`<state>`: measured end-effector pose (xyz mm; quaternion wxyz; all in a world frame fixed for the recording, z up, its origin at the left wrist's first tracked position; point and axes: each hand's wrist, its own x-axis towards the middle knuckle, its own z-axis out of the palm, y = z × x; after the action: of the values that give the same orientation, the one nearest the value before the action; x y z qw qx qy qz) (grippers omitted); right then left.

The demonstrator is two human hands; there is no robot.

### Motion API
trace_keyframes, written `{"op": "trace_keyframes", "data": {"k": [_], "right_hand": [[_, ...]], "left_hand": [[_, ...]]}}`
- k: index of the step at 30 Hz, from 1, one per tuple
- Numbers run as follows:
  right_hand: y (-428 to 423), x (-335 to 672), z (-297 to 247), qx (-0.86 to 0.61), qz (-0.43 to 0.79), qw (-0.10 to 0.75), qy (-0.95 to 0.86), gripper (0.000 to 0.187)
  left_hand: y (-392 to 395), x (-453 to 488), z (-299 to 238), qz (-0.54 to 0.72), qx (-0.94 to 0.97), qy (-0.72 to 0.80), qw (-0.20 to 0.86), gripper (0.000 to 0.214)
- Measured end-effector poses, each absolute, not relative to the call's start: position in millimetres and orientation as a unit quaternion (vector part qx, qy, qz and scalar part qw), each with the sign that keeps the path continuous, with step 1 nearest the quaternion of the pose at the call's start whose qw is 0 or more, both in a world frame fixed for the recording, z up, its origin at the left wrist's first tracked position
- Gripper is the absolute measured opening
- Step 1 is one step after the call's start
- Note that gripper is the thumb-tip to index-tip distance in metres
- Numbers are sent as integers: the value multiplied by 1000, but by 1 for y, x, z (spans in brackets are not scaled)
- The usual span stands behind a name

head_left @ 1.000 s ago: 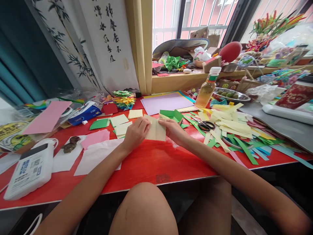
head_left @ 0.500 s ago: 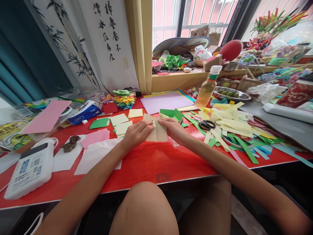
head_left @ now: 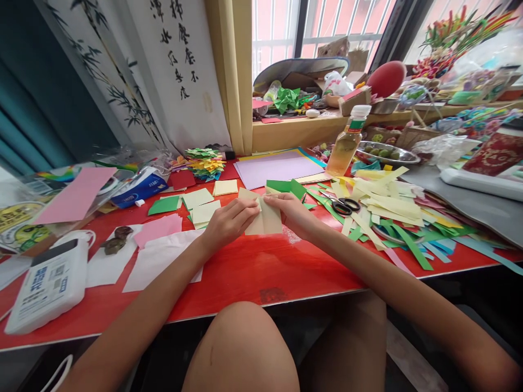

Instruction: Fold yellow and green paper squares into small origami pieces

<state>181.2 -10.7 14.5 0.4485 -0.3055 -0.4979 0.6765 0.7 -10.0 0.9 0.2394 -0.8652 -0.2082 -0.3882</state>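
My left hand (head_left: 227, 222) and my right hand (head_left: 292, 212) both pinch a pale yellow paper square (head_left: 265, 222) just above the red table (head_left: 245, 272). The fingertips of the two hands meet at the paper's top edge, which is being folded. Several more pale yellow squares (head_left: 203, 205) and a green square (head_left: 164, 206) lie just left of my left hand. Black-handled scissors (head_left: 342, 206) rest to the right of my right hand, at the edge of a heap of yellow and green paper strips (head_left: 392, 209).
A white container (head_left: 44, 286) and white paper sheets (head_left: 157, 260) sit at the left front. A tissue pack (head_left: 139, 188), a stack of folded coloured pieces (head_left: 206, 163), a lilac sheet (head_left: 278, 169) and a bottle (head_left: 347, 144) stand farther back. The windowsill (head_left: 327, 128) is cluttered.
The top flap of the yellow paper has been folded over toward the middle, and my fingertips have come closer together along its upper edge. The hands stay in the same place.
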Motion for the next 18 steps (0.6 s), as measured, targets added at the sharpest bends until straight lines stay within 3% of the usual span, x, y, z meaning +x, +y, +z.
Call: {"op": "trace_keyframes", "data": {"k": [18], "right_hand": [[-10, 184, 20, -325, 676, 439, -495, 21]], "left_hand": [[-10, -1, 1, -373, -884, -181, 216, 20]]}}
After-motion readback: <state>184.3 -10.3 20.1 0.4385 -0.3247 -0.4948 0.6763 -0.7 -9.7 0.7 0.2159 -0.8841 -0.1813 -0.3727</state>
